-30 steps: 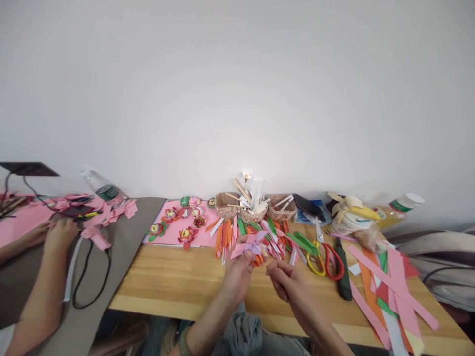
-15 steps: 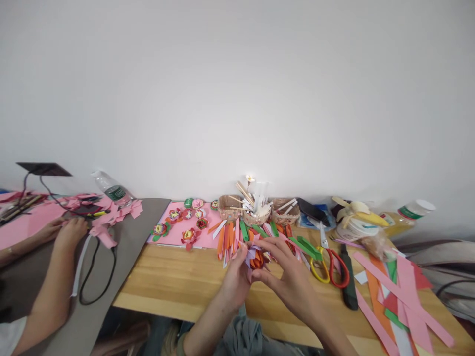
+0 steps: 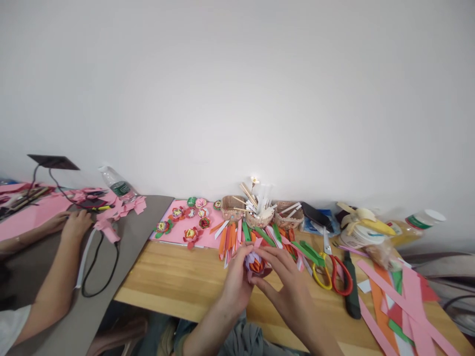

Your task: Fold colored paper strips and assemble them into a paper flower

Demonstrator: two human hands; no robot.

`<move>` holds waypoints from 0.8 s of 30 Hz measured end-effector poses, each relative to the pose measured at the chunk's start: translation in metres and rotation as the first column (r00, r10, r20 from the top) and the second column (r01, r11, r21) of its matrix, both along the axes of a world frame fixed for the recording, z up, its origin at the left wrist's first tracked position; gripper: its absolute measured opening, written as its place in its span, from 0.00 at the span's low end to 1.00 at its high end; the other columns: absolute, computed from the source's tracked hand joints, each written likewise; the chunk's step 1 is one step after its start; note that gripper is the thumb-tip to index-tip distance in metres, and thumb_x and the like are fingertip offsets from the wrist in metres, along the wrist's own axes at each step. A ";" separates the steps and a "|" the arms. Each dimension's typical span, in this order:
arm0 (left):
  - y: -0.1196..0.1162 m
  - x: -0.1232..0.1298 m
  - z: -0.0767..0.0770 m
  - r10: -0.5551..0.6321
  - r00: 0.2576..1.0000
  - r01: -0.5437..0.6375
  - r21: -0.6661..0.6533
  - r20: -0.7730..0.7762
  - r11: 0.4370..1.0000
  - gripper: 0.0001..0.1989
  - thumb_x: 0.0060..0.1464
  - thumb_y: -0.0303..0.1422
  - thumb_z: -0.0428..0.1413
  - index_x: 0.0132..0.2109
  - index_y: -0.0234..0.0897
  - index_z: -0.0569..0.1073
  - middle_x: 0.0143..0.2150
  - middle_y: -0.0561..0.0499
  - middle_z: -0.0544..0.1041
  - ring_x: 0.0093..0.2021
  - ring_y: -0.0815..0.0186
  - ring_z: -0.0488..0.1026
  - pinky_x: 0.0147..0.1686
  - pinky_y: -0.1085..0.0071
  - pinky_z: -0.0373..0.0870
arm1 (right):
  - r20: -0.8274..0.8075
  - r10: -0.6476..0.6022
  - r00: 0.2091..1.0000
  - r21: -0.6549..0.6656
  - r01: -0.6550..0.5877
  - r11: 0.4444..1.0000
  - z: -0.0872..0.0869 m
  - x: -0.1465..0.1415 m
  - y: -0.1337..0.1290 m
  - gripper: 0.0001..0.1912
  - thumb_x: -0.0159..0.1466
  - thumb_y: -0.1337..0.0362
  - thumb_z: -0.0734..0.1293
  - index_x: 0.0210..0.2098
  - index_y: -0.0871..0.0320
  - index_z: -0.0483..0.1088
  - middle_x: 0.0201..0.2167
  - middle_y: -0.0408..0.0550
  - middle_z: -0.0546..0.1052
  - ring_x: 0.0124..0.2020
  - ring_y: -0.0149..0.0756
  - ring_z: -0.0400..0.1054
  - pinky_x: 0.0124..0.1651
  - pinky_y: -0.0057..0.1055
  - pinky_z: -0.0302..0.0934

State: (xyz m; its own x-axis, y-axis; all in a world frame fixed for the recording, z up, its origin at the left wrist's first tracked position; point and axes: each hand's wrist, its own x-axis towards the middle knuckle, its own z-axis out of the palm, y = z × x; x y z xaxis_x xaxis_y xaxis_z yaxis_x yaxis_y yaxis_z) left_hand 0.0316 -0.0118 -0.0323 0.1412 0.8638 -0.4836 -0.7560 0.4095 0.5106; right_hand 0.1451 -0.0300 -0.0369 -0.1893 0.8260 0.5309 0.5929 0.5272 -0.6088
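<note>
A small folded paper flower point(image 3: 255, 263), orange inside with purple outer petals, is between my two hands above the wooden table's near half. My left hand point(image 3: 237, 277) is closed on its left side, thumb near the top. The curved fingers of my right hand point(image 3: 284, 274) reach over the flower's top and right edge, touching it with fingertips and thumb. Just beyond lie folded paper strips point(image 3: 232, 240) in orange, white, pink and green. Several finished-looking paper flowers point(image 3: 191, 235) rest on a pink sheet point(image 3: 172, 235) to the left.
Three woven baskets point(image 3: 233, 207) hold sticks at the wall. Rightward are scissors point(image 3: 336, 272), a dark-handled tool point(image 3: 352, 291), a banana point(image 3: 374, 225), a bottle point(image 3: 411, 225) and long strips point(image 3: 411, 306). At left, another person's hands point(image 3: 76, 225) work beside a pink glue gun point(image 3: 107, 229).
The view has shifted slightly. The flower has turned to show more of its orange centre and purple petals, and my right fingers have shifted around it.
</note>
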 end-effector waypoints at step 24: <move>-0.008 0.006 0.001 0.192 0.947 -0.096 0.345 -0.256 0.934 0.09 0.42 0.36 0.64 0.30 0.38 0.74 0.28 0.55 0.70 0.28 0.71 0.64 0.28 0.76 0.61 | -0.248 -0.251 0.936 -0.243 0.191 0.951 0.023 -0.008 -0.013 0.06 0.60 0.63 0.63 0.35 0.57 0.69 0.25 0.45 0.73 0.23 0.33 0.65 0.25 0.27 0.60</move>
State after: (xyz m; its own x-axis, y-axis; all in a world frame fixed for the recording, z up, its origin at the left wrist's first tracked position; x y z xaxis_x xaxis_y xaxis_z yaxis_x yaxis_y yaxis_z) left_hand 0.0377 -0.0194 -0.0317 -0.0966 0.9799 -0.1746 -0.5995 0.0828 0.7961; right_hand 0.1376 -0.0434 -0.0136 0.1383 0.9287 0.3441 0.4746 0.2428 -0.8460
